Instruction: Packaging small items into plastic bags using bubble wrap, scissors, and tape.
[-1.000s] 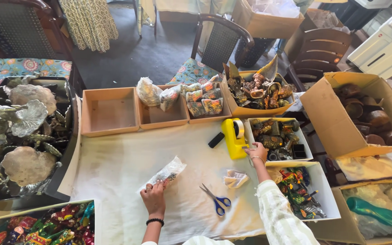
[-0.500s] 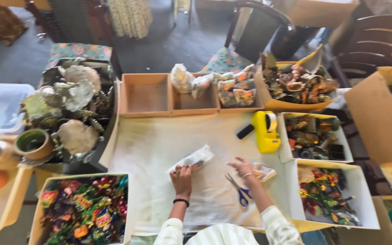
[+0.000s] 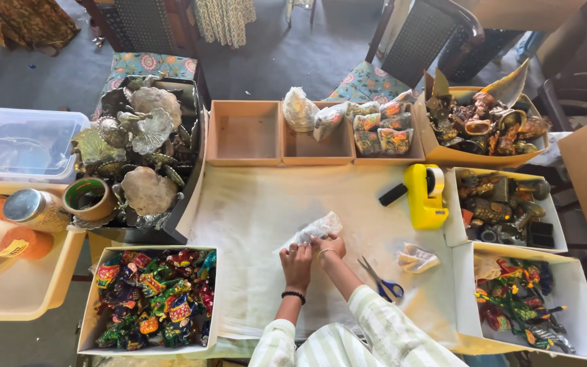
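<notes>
We see a cloth-covered surface (image 3: 253, 204) ringed by containers. A dark tray (image 3: 188, 136) holds silvery metal dishes; a white box (image 3: 90, 319) holds bright painted figurines, as does another (image 3: 579, 299) at right. A cardboard box (image 3: 470, 158) carries brassy figures. Of three tan boxes, one (image 3: 242, 160) is bare inside, one (image 3: 310, 158) holds wrapped bundles. Centre, our left hand (image 3: 297, 259) and right hand (image 3: 329, 245) press a plastic-wrapped packet (image 3: 315, 230) to the cloth, fingers closed on it. Nearby lie a yellow tape dispenser (image 3: 424, 196) and scissors (image 3: 382, 282).
</notes>
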